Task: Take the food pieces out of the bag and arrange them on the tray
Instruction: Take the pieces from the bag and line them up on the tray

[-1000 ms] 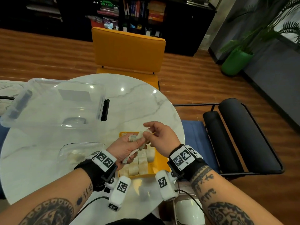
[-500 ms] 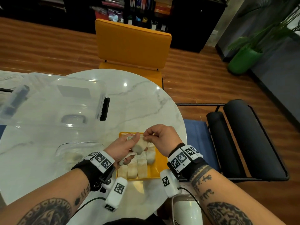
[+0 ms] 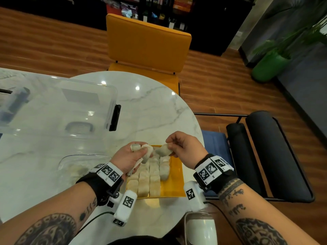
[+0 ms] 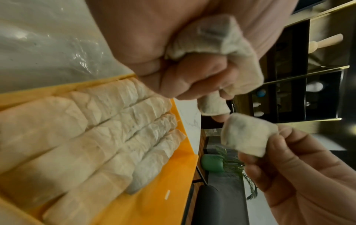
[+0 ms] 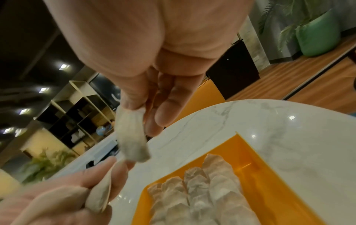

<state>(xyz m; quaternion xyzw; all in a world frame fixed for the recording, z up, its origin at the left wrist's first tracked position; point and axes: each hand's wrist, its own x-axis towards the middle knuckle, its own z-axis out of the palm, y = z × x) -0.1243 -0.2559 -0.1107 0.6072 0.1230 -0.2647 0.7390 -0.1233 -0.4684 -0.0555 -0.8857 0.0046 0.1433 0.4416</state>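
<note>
Right hand (image 3: 185, 147) has pulled one piece (image 4: 248, 137) free.

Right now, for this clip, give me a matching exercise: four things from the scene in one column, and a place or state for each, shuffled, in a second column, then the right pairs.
Column 1
1. single food piece
2. yellow tray
3. clump of food pieces
4. clear storage bin

Column 2
A. gripped in the left hand
B. on the marble table, left of the hands
C. pinched by the right hand above the tray
D. holds rows of food pieces

Pairs: 1-C, 2-D, 3-A, 4-B
</note>
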